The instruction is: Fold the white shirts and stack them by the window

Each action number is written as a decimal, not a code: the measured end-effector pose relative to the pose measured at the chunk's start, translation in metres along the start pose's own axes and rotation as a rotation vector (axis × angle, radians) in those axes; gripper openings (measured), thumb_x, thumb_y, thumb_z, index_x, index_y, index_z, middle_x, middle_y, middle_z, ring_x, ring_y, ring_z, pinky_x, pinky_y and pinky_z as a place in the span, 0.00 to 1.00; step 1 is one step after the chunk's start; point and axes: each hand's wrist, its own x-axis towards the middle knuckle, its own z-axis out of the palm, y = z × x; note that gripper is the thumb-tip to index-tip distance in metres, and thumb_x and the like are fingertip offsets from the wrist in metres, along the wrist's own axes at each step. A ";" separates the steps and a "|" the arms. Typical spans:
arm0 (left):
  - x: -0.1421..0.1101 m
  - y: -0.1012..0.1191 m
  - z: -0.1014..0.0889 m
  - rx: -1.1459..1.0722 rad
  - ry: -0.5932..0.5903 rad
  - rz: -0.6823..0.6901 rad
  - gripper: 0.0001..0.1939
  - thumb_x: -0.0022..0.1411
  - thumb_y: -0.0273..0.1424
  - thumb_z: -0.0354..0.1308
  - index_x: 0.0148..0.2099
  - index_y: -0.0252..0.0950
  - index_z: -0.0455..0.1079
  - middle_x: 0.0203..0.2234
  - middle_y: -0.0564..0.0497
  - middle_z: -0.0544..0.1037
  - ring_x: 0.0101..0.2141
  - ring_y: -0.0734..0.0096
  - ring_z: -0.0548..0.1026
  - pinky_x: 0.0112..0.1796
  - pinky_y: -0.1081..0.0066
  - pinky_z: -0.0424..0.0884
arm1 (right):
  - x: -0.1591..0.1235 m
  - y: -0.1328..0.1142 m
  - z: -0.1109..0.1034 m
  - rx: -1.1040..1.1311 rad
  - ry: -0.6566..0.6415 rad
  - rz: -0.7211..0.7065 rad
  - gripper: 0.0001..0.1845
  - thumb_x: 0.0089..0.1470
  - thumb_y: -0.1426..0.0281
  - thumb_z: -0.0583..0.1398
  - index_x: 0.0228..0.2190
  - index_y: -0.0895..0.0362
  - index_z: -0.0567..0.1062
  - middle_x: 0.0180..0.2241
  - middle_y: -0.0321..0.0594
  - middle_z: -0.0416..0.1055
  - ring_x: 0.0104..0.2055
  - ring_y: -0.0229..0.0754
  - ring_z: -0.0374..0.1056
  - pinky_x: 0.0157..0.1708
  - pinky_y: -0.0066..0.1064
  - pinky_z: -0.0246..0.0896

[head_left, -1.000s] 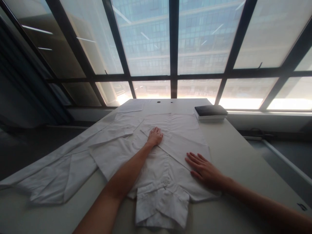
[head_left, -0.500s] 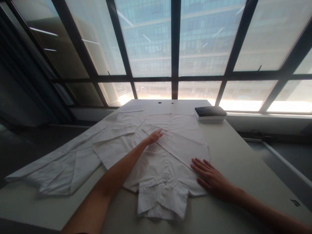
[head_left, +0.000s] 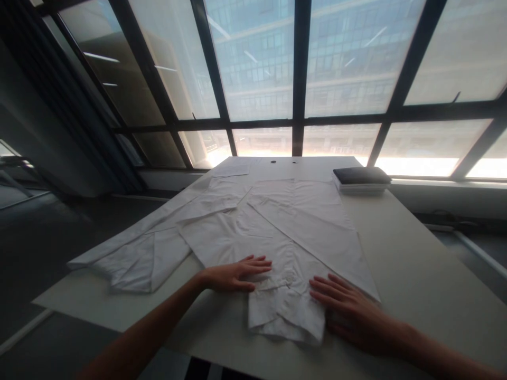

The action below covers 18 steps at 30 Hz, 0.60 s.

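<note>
A white shirt lies spread on a pale table, its collar at the near end. One sleeve is laid slantwise across the body, while the other stretches out to the left with its cuff end near the table's left edge. My left hand rests flat on the shirt just left of the collar, fingers outstretched. On the collar's right side, my right hand lies flat on the fabric with its fingers extended. Neither hand grips the cloth.
A dark-covered stack of books or folders stands at the far right of the table. A sheet of paper lies at the far left. Large framed windows rise behind the table, and a dark curtain hangs left.
My left hand has come back from the middle of the shirt to beside the collar. My right hand has shifted nearer the collar. The view has turned slightly left.
</note>
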 end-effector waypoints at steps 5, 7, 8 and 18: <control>-0.024 0.005 0.008 0.041 -0.001 0.042 0.37 0.68 0.41 0.59 0.74 0.50 0.49 0.71 0.51 0.51 0.71 0.53 0.43 0.67 0.50 0.36 | 0.008 -0.006 0.016 0.002 0.091 -0.015 0.32 0.60 0.76 0.57 0.64 0.50 0.66 0.65 0.45 0.62 0.69 0.47 0.54 0.68 0.46 0.49; -0.025 0.007 0.017 0.091 0.061 0.038 0.37 0.68 0.36 0.60 0.73 0.51 0.50 0.71 0.51 0.53 0.70 0.53 0.46 0.67 0.49 0.38 | 0.010 -0.006 0.021 -0.005 0.133 -0.022 0.30 0.59 0.77 0.57 0.62 0.51 0.68 0.64 0.47 0.65 0.67 0.47 0.57 0.66 0.45 0.53; -0.024 0.008 0.022 0.117 0.104 0.033 0.36 0.68 0.35 0.60 0.73 0.51 0.52 0.71 0.51 0.54 0.70 0.53 0.47 0.67 0.49 0.39 | 0.010 -0.007 0.023 -0.007 0.157 -0.029 0.28 0.59 0.77 0.57 0.60 0.52 0.70 0.62 0.48 0.66 0.66 0.48 0.59 0.65 0.45 0.55; -0.002 0.001 0.043 -0.007 0.390 0.146 0.18 0.70 0.37 0.59 0.59 0.46 0.74 0.59 0.45 0.74 0.60 0.57 0.70 0.60 0.60 0.64 | 0.023 -0.010 0.025 0.189 0.366 0.022 0.15 0.66 0.72 0.54 0.46 0.52 0.79 0.42 0.47 0.76 0.43 0.43 0.73 0.44 0.34 0.69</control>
